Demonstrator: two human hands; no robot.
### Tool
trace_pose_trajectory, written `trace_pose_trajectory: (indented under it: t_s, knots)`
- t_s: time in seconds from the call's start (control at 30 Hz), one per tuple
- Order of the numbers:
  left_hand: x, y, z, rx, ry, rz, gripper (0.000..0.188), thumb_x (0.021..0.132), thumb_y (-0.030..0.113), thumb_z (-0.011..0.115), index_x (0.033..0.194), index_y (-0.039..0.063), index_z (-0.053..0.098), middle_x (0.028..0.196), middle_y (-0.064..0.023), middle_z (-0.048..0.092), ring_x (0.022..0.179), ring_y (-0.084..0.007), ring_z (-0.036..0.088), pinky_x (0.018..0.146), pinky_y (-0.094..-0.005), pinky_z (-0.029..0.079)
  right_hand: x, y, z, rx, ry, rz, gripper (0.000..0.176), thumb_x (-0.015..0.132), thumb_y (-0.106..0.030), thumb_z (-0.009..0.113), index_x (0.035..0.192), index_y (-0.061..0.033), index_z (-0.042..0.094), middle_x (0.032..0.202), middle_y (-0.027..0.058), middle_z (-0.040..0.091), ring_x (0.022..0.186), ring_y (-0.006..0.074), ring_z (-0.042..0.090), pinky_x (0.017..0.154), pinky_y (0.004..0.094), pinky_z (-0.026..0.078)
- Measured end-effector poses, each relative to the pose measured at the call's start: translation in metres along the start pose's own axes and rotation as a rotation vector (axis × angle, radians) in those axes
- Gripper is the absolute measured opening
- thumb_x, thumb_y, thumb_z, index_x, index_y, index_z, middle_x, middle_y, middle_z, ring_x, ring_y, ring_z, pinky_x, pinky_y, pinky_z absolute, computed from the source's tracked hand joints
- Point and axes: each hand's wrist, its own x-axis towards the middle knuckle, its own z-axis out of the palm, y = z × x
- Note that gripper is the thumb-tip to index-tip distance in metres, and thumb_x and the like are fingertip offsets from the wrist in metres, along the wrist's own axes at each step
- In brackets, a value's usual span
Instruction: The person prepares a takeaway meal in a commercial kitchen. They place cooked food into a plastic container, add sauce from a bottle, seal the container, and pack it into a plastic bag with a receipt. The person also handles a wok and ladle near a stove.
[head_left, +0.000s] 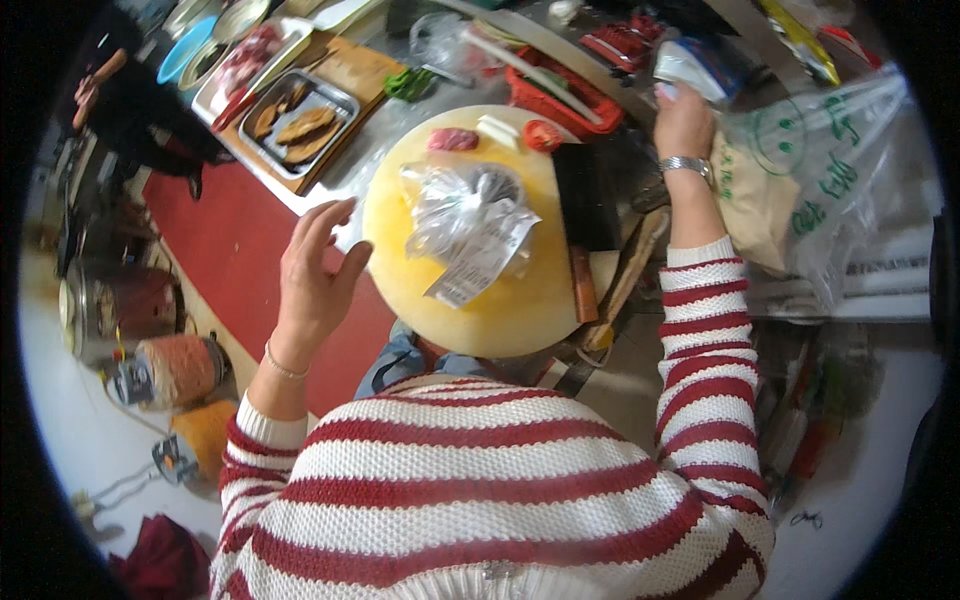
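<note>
A clear plastic bag (450, 210), tied shut, lies on the round yellowed cutting board (472, 322) in front of me. Something dark shows inside it, and a white printed slip (480, 262) is on its front. Left of the board my left hand (319, 259) hovers with fingers apart, holding nothing. My right hand (682, 127), a metal watch on its wrist, reaches out at a blue-and-white plastic package (701, 67). Its fingers are curled, and whether they grip the package is unclear. A cleaver (589, 199) with a wooden handle lies along the board's right edge.
Raw meat (452, 139), white pieces (497, 131) and a cut tomato (541, 136) sit at the board's far edge. Behind are a red basket (607, 120) and a metal tray (334, 97) of browned food. A printed plastic bag (840, 180) is right; another person (142, 112) stands far left.
</note>
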Motion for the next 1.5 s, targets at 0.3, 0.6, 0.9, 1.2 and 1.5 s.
trace_pose_trajectory:
  t_s: [0.3,0.6,0.9,1.2,1.5]
  knots:
    - [0.030,0.035,0.041,-0.033,-0.143,0.246,0.047,0.075,0.016,0.082,0.117,0.005,0.064,0.116,-0.0130,0.062,0.108,-0.0337,0.055,0.092,-0.0432,0.049,-0.012,0.016,0.056,0.204,0.369,0.130,0.017,0.079,-0.014,0.078,0.093,-0.0058,0.074,0.101,0.0185,0.065,0.096,0.0381,0.059,0.083,0.0440,0.049]
    - [0.100,0.033,0.080,0.361,-0.544,0.467,0.044,0.074,0.022,0.082,0.115,0.014,0.070,0.127,-0.0059,0.060,0.120,-0.0274,0.048,0.098,-0.0410,0.050,-0.044,-0.010,0.058,0.257,0.412,0.160,0.030,0.086,-0.015,0.065,0.109,0.0017,0.056,0.101,0.0222,0.066,0.101,0.0461,0.056,0.097,0.0523,0.039]
    - [0.122,0.036,0.085,0.447,-0.644,0.649,0.026,0.080,0.006,0.071,0.105,0.010,0.071,0.111,-0.0105,0.071,0.122,-0.0310,0.056,0.093,-0.0441,0.053,-0.029,-0.034,0.010,0.407,0.098,0.630,0.037,0.087,-0.008,0.067,0.119,0.0020,0.053,0.113,0.0263,0.065,0.108,0.0441,0.062,0.093,0.0468,0.049]
    - [0.152,0.005,0.089,0.125,-0.741,1.051,0.029,0.072,0.004,0.073,0.101,0.002,0.069,0.090,-0.0166,0.067,0.097,-0.0366,0.065,0.088,-0.0425,0.054,-0.234,-0.100,-0.047,0.424,0.027,0.602,0.047,0.090,-0.014,0.069,0.131,0.0007,0.052,0.132,0.0224,0.056,0.121,0.0354,0.056,0.101,0.0420,0.046]
    - [0.168,0.014,0.085,-0.045,-0.866,1.117,0.025,0.074,0.011,0.071,0.099,0.005,0.068,0.090,-0.0145,0.066,0.089,-0.0356,0.064,0.080,-0.0435,0.052,-0.344,-0.189,-0.096,0.956,-0.011,1.305,0.026,0.099,-0.016,0.060,0.119,0.0004,0.063,0.113,0.0076,0.066,0.105,0.0141,0.061,0.093,0.0299,0.049]
